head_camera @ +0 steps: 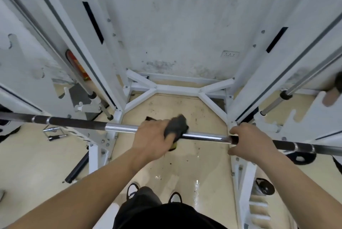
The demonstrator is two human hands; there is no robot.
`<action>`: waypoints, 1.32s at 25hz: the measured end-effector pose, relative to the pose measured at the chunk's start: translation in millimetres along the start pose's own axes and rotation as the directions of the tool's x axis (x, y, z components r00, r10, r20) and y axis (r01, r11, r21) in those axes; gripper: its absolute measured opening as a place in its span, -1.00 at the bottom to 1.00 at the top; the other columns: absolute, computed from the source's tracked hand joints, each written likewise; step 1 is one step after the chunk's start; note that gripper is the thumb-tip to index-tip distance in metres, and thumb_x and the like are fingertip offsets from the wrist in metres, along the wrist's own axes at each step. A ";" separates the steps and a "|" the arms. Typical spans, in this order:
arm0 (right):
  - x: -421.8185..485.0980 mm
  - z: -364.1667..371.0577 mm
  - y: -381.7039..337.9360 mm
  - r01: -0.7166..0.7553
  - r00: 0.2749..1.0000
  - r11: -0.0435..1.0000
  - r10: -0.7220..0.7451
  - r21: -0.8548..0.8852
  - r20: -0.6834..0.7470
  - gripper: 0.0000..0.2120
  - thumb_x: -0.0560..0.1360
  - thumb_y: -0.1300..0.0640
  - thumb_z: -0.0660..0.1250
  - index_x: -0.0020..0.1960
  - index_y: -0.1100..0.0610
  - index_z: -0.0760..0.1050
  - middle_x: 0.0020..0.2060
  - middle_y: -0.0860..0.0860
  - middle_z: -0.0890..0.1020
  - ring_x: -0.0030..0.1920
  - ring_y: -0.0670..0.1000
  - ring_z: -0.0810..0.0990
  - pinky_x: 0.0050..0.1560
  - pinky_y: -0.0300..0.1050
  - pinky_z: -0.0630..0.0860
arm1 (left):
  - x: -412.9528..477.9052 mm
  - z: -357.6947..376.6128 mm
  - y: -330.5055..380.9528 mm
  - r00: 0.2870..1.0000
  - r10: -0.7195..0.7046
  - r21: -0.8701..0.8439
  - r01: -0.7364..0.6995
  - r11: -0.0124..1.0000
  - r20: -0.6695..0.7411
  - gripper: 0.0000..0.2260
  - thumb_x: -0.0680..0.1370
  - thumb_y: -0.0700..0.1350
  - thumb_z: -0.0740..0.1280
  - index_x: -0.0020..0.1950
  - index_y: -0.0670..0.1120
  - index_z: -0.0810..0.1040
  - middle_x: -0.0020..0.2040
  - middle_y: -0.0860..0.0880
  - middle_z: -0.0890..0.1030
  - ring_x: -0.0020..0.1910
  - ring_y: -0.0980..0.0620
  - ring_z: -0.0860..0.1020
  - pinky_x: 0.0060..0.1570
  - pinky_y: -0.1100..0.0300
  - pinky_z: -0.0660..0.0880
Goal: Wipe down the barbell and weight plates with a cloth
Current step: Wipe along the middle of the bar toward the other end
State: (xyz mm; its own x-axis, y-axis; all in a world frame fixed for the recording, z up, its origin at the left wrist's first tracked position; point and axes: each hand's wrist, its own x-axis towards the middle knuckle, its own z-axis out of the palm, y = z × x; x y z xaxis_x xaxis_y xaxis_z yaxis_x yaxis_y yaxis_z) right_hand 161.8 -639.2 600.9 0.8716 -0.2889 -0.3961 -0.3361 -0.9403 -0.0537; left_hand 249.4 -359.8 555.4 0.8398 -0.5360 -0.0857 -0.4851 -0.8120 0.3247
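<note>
- Barbell point(122, 127) runs across the middle of the frame from the left edge to the right edge, sloping slightly down to the right. Its centre stretch is bright chrome and the outer stretches are dark.
- Cloth point(178, 125), dark grey, sits on the chrome stretch at frame centre, bunched over the top of the barbell with a fold showing below it.
- Left grip point(151, 136) is closed round the cloth and the barbell together, fingers curled over the top. The bare arm comes in from the lower left.
- Right grip point(249, 143) is clasped round the bare barbell right of centre, where the chrome meets the dark stretch. It is apart from the cloth, with chrome showing between them.
- Plate point(301, 157), black with holes, shows just under the barbell at the right. I cannot tell whether it lies flat on the floor.
- Small plate point(265, 188) sits at lower right beside the frame's foot.
- Frame point(103, 47), white, rises at upper left and upper right, with a cross-brace low at the centre against the wall point(185, 16).
- Rod point(305, 84), chrome, slants along the right upright.
- Floor point(203, 114), beige, carries dark scuffs, with wet glints at lower centre.
- Shoes point(132, 190) stand at bottom centre.
- Handle point(53, 132), metal, lies on the floor at the left.
</note>
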 end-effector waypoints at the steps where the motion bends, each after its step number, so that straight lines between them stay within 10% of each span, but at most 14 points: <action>1: -2.1 1.1 7.5 -0.018 0.999 1.000 0.018 0.008 -0.029 -0.69 0.36 -0.05 0.53 0.09 -0.08 0.62 -0.08 -0.09 0.51 -0.04 -0.02 0.53 -0.08 -0.02 0.61 | 4.5 2.6 8.0 0.993 -0.114 0.049 0.115 0.992 -0.005 -0.74 0.59 0.14 0.13 -0.09 0.01 0.47 -0.26 0.05 0.55 -0.24 -0.09 0.54 -0.09 0.02 0.42; 3: -6.5 7.8 12.7 -0.046 0.992 0.998 0.050 0.043 -0.112 -0.86 0.43 0.01 0.47 -0.01 -0.12 0.65 -0.16 -0.10 0.50 -0.12 -0.01 0.54 -0.18 0.00 0.60 | 5.7 13.4 42.4 0.986 -0.157 0.205 0.165 0.965 -0.053 -0.66 0.58 0.17 0.08 -0.03 -0.04 0.52 -0.18 -0.01 0.60 -0.18 -0.13 0.55 -0.04 -0.01 0.38; 7: -8.1 12.6 15.1 -0.132 0.972 0.986 0.149 0.105 -0.183 -0.89 0.40 0.17 0.38 -0.17 -0.04 0.60 -0.30 -0.05 0.56 -0.23 0.07 0.59 -0.27 -0.04 0.59 | 19.2 41.6 129.6 0.974 0.186 0.137 -0.204 0.969 0.129 -0.49 0.57 0.16 0.14 0.43 -0.08 0.42 0.25 -0.09 0.59 0.16 -0.20 0.55 0.17 -0.10 0.40; 14: -6.1 14.5 22.0 -0.171 0.966 0.963 0.206 0.210 -0.159 -0.87 0.38 -0.03 0.54 -0.09 -0.09 0.66 -0.24 -0.08 0.63 -0.17 0.04 0.61 -0.21 -0.07 0.57 | 60.9 12.8 107.8 0.896 0.137 -0.045 -0.130 0.991 0.423 -0.68 0.61 0.18 0.09 0.17 0.01 0.44 -0.04 -0.05 0.63 -0.04 -0.17 0.60 -0.09 0.06 0.47; 20: -6.6 17.0 25.1 -0.150 0.969 0.965 0.187 0.215 -0.160 -0.89 0.45 0.00 0.51 -0.02 -0.12 0.67 -0.16 -0.09 0.61 -0.08 0.02 0.58 -0.23 -0.11 0.47 | 35.3 24.5 98.4 0.946 0.053 0.427 -0.194 0.883 0.320 -0.59 0.65 0.08 0.18 0.42 -0.11 0.29 0.22 -0.10 0.53 0.11 -0.15 0.55 0.09 -0.06 0.45; 24: -3.9 21.6 23.6 -0.201 0.955 0.965 0.231 0.168 -0.187 -0.81 0.35 0.32 0.29 -0.23 0.04 0.53 -0.24 -0.01 0.57 -0.15 0.11 0.59 -0.35 -0.13 0.34 | 33.4 65.4 157.8 0.939 0.250 0.386 -0.326 0.863 0.235 -0.34 0.58 -0.10 0.25 0.61 -0.21 0.06 0.30 -0.17 0.45 0.19 -0.21 0.48 0.29 -0.22 0.36; 29: -8.3 19.6 16.7 -0.166 0.958 0.964 0.207 0.207 -0.200 -0.91 0.40 0.14 0.49 -0.16 -0.04 0.64 -0.27 -0.05 0.61 -0.23 0.05 0.61 -0.24 -0.04 0.59 | 16.9 44.9 98.6 0.949 0.301 0.307 -0.316 0.898 0.097 -0.42 0.51 -0.02 0.29 0.51 -0.10 0.29 0.13 -0.09 0.56 0.03 -0.17 0.54 0.20 -0.16 0.42; 33: 5.8 10.2 7.3 -0.169 0.980 0.985 0.171 0.027 -0.097 -0.86 0.43 0.04 0.54 -0.16 0.00 0.58 -0.27 -0.03 0.59 -0.22 0.03 0.60 -0.20 -0.05 0.58 | -8.5 -1.0 -8.4 0.997 0.071 0.171 -0.068 0.983 -0.013 -0.74 0.45 0.13 0.15 -0.01 0.02 0.48 -0.20 -0.01 0.61 -0.23 -0.14 0.59 -0.05 -0.03 0.50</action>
State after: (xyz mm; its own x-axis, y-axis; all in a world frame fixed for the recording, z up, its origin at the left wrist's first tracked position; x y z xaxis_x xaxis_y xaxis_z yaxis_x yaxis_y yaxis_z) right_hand 160.7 -646.0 588.8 0.8316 -0.4617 -0.3086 -0.4884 -0.8725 -0.0108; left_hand 246.6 -348.2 554.3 0.8065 -0.5891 -0.0497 -0.5752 -0.8013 0.1643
